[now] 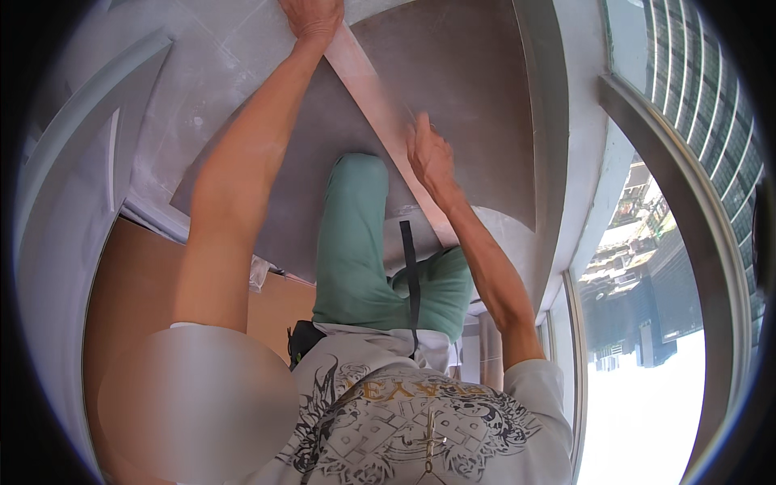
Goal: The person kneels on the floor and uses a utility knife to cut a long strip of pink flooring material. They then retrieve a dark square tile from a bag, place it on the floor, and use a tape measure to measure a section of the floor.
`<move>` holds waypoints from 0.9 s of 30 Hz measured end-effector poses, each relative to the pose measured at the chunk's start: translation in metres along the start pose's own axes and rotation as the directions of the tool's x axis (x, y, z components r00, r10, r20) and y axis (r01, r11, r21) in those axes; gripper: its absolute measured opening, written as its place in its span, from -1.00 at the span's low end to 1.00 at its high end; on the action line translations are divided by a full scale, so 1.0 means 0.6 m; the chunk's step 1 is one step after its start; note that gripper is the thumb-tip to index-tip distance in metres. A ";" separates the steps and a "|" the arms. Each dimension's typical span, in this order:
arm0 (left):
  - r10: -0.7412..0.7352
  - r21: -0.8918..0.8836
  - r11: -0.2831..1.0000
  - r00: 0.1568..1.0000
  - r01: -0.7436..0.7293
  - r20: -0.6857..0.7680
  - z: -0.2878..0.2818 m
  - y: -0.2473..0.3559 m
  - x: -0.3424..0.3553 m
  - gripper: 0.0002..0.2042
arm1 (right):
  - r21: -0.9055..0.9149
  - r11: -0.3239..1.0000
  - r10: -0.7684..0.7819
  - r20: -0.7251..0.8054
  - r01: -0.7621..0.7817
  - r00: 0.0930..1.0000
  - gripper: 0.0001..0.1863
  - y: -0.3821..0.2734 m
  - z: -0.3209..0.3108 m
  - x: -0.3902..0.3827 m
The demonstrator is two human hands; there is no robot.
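A long, narrow pinkish strip, like a wooden straightedge (376, 101), lies diagonally across a large grey-brown sheet (461, 73) on the floor. My left hand (314, 18) rests at the strip's far end, at the top edge of the view; its fingers are cut off there. Beside the strip's right edge, over the sheet, is my right hand (432, 162). Its fingers are curled together, slightly blurred, around something too small to make out. My knee, in green trousers (353, 218), bears down on the sheet near the strip.
Dusty grey floor (198, 105) surrounds the sheet. A pale door or panel (73, 202) stands at the left, beside brown flooring (145, 283). On the right, a low wall and a metal window frame (687, 162) border a view of buildings. A black strap (411, 275) hangs before me.
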State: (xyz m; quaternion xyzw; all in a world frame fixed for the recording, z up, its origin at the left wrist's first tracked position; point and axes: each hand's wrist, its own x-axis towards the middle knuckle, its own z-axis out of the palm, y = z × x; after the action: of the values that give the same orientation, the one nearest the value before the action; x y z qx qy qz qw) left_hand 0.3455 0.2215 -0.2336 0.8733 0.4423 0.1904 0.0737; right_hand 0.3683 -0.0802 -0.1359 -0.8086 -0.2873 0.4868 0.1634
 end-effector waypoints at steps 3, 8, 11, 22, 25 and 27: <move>-0.003 -0.045 0.999 1.000 0.003 0.001 -0.006 0.009 0.013 -0.73 | 0.024 0.992 -0.119 -0.053 0.120 0.991 -0.81 -0.056 -0.035 0.048; 0.011 -0.030 0.999 1.000 -0.011 -0.002 -0.003 0.007 0.023 -0.72 | 0.014 0.986 -0.162 -0.089 0.163 0.983 -0.84 -0.086 -0.025 0.108; 0.002 -0.033 0.999 1.000 -0.002 -0.004 -0.002 0.008 0.015 -0.72 | 0.019 0.986 -0.162 -0.079 0.164 0.984 -0.85 -0.084 -0.016 0.112; 0.022 -0.033 0.999 1.000 -0.022 -0.019 -0.004 0.017 0.017 -0.72 | 0.019 0.978 -0.205 -0.094 0.208 0.974 -0.89 -0.035 0.010 0.069; 0.043 -0.064 0.997 0.999 -0.044 -0.019 -0.005 0.020 0.016 -0.73 | 0.042 0.990 -0.135 -0.028 0.136 0.990 -0.88 -0.001 0.007 0.030; 0.020 -0.069 0.997 1.000 -0.021 -0.010 -0.007 0.019 0.016 -0.73 | 0.020 0.997 -0.076 0.018 0.075 0.997 -0.87 0.012 0.009 0.001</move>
State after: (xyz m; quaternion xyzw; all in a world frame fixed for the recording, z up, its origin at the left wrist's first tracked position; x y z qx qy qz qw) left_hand 0.3576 0.2219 -0.2239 0.8738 0.4269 0.2106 0.0998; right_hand 0.3661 -0.0856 -0.1431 -0.7908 -0.3144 0.4908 0.1868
